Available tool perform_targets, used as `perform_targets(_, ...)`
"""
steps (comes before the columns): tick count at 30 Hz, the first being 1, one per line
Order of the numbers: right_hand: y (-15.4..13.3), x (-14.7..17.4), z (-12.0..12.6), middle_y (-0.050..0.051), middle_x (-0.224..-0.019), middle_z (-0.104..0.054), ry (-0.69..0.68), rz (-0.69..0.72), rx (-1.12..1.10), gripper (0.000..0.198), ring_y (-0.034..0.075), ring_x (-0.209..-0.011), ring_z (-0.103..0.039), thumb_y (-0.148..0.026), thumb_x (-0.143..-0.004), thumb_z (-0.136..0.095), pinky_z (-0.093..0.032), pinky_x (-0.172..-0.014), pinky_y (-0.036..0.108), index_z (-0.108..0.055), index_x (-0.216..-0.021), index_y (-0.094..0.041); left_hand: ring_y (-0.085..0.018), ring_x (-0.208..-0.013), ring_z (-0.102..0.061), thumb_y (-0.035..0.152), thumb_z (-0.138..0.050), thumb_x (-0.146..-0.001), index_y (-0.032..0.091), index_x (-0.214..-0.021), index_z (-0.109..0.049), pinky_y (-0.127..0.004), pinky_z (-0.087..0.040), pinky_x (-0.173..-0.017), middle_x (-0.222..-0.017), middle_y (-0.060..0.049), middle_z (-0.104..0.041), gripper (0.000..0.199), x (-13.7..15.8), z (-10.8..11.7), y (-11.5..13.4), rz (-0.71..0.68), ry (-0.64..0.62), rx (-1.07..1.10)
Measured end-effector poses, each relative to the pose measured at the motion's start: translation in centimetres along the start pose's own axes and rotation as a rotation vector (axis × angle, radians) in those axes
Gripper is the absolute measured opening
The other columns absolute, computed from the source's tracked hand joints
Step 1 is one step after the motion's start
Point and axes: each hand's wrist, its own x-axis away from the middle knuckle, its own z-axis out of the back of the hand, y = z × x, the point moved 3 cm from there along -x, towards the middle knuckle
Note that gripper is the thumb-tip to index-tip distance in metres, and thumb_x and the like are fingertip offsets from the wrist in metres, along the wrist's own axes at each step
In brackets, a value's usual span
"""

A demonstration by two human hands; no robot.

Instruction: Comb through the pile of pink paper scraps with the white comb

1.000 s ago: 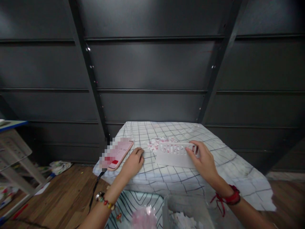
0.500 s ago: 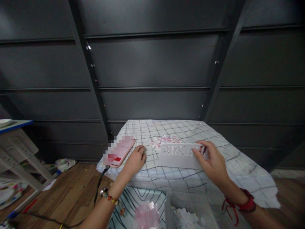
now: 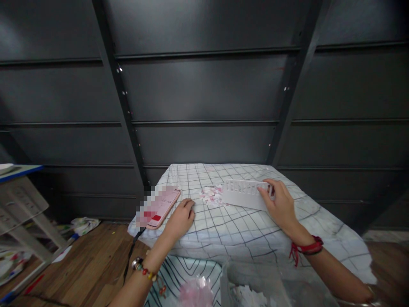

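Note:
My right hand (image 3: 280, 205) grips the right end of a white slotted plastic panel (image 3: 244, 197), thumb on the near face and fingers behind. A row of openings runs along the panel's upper edge, and it leans slightly down to the right. Beside its left end lies a pile of small pink and white pieces (image 3: 211, 195), partly hidden behind it; they look like paper scraps. My left hand (image 3: 181, 218) rests palm down on the checked cloth (image 3: 204, 232), fingers lying loosely on it and holding nothing. A pink-edged phone (image 3: 164, 209) lies just left of that hand.
In front stands a clear plastic box (image 3: 225, 283) with white pieces inside. Left of it, a clear bag of pink pieces (image 3: 195, 292) sits on a striped cloth (image 3: 172, 273). A black cable (image 3: 129, 256) hangs by the phone. Dark panels (image 3: 204, 94) rise behind.
My right hand has moved the panel away from me and slightly right, up against the pile, tilting its right end down. My left hand stays nearly in place.

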Motion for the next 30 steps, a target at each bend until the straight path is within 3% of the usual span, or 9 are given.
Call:
perform_targets(5,0.0,0.0,-0.3,0.003,-0.078,-0.050,-0.009,0.051,0.006,0.023,0.016,-0.068,-0.047,-0.037,-0.085,-0.044,-0.041,-0.065,0.030,-0.049,-0.098,-0.019,-0.022,-0.110,-0.049,0.010,-0.041,-0.080,0.012,-0.108,-0.055,-0.037,-0.037,-0.099,-0.116,-0.012,-0.053,0.031,0.0,-0.3,-0.3,0.000,0.010,-0.007)
perform_targets(14,-0.8,-0.3,1.3,0.000,-0.072,-0.047,-0.030,0.093,-0.025,0.021,0.014,-0.063,-0.047,-0.036,-0.084,-0.047,-0.040,-0.062,0.028,-0.050,-0.096,-0.018,-0.021,-0.110,-0.049,0.010,-0.039,-0.080,0.012,-0.108,-0.054,-0.038,-0.038,-0.098,-0.118,-0.012,-0.052,0.032,0.1,-0.2,-0.2,0.003,0.001,0.024)
perform_targets(30,-1.3,-0.4,0.8,0.002,-0.074,-0.049,-0.046,0.121,0.028,0.020,0.015,-0.064,-0.047,-0.035,-0.085,-0.045,-0.040,-0.062,0.028,-0.050,-0.096,-0.019,-0.022,-0.110,-0.049,0.011,-0.039,-0.081,0.011,-0.109,-0.054,-0.038,-0.037,-0.099,-0.117,-0.013,-0.053,0.032,0.0,-0.1,0.0,0.000,-0.009,0.014)
